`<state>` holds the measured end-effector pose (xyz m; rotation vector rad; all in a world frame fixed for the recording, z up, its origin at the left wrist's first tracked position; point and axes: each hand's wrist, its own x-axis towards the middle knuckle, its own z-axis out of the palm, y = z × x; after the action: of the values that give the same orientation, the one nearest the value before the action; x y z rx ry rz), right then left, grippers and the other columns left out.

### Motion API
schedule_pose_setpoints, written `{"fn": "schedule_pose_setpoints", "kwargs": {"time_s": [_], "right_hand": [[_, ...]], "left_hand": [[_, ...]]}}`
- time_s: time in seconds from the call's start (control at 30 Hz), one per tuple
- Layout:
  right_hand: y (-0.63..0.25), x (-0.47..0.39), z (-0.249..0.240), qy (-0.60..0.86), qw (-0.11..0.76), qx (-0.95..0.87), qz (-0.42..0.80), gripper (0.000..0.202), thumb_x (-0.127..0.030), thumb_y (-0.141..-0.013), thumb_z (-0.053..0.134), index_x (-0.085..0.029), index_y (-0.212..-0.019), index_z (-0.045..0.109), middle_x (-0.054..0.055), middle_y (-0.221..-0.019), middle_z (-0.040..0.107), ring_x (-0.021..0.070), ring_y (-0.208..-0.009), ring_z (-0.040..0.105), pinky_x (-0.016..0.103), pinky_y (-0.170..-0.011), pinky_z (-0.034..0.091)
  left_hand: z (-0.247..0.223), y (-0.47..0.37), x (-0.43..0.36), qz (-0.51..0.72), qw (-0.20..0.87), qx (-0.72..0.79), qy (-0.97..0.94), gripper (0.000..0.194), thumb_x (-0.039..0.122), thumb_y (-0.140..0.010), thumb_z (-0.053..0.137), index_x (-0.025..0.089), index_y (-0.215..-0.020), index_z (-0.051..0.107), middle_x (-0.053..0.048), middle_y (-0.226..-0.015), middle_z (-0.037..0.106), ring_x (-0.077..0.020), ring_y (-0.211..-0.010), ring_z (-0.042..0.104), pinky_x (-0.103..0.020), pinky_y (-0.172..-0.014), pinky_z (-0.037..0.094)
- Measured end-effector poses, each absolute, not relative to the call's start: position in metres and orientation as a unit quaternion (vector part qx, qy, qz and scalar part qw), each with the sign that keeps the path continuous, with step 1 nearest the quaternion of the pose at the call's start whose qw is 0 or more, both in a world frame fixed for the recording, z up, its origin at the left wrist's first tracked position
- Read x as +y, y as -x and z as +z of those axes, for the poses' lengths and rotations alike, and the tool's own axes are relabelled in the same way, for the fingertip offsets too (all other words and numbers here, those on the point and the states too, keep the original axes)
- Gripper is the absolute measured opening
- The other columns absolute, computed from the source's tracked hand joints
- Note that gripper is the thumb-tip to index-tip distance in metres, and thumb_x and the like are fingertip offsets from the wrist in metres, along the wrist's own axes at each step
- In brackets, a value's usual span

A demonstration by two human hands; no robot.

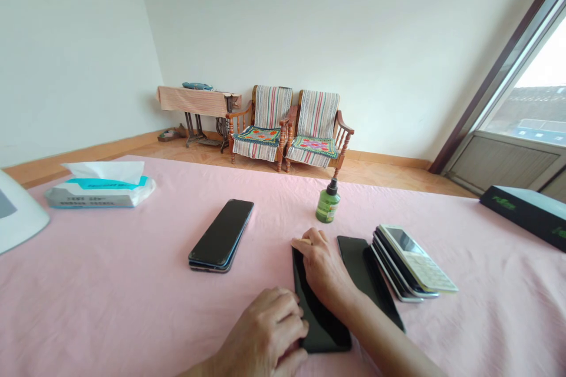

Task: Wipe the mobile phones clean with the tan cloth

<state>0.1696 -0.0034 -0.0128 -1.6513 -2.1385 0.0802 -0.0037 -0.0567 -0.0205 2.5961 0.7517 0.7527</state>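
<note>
A black smartphone (pixel 325 321) lies on the pink cloth in front of me, its dark glossy face up. My right hand (pixel 321 262) reaches across it, with its fingers closed on the far left corner. At its near left edge, my left hand (pixel 269 327) has its fingers curled against the side. Just to the right lies another black phone (pixel 369 277), partly hidden by my right forearm. Beside that is a stack of several phones (pixel 413 259), topped by a white one with a keypad. Further left, a small pile of phones (pixel 223 232) shows a black screen on top.
A green spray bottle (pixel 328 203) stands beyond my right hand. The pink-covered table (pixel 132 283) also holds a tissue pack (pixel 99 188), a white rounded object (pixel 20 212) at the left edge and a black box (pixel 522 215) at right. Two wooden chairs (pixel 312 123) stand behind.
</note>
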Motion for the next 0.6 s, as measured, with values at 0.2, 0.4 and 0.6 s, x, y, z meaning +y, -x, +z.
{"fn": "schedule_pose_setpoints", "kwargs": {"time_s": [0.2, 0.4, 0.6], "right_hand": [[-0.168, -0.002, -0.012, 0.605, 0.215, -0.766, 0.023, 0.034, 0.001, -0.088, 0.04, -0.018, -0.088, 0.068, 0.007, -0.091, 0.057, 0.0199, -0.087, 0.049, 0.029, -0.078, 0.04], [-0.172, -0.002, -0.012, 0.629, 0.216, -0.747, 0.017, 0.033, 0.002, -0.084, 0.043, -0.016, -0.085, 0.07, 0.009, -0.09, 0.057, 0.0204, -0.086, 0.051, 0.029, -0.076, 0.041], [-0.188, -0.007, -0.012, 0.645, 0.225, -0.73, 0.021, 0.034, 0.004, -0.081, 0.042, -0.015, -0.083, 0.07, 0.009, -0.088, 0.056, 0.0203, -0.088, 0.053, 0.028, -0.078, 0.042]], "left_hand": [[-0.018, 0.002, -0.06, 0.262, 0.171, 0.273, -0.91, 0.016, 0.011, -0.083, 0.067, 0.021, -0.095, 0.065, -0.004, -0.095, 0.062, -0.022, -0.094, 0.057, -0.031, -0.083, 0.051], [-0.019, 0.003, -0.058, 0.253, 0.181, 0.274, -0.91, 0.019, 0.007, -0.079, 0.069, 0.02, -0.092, 0.065, -0.004, -0.096, 0.063, -0.0225, -0.095, 0.057, -0.033, -0.086, 0.05], [-0.018, 0.004, -0.058, 0.277, 0.153, 0.253, -0.914, 0.013, 0.013, -0.085, 0.063, 0.021, -0.095, 0.066, -0.005, -0.093, 0.063, -0.0226, -0.095, 0.058, -0.034, -0.085, 0.05]]}}
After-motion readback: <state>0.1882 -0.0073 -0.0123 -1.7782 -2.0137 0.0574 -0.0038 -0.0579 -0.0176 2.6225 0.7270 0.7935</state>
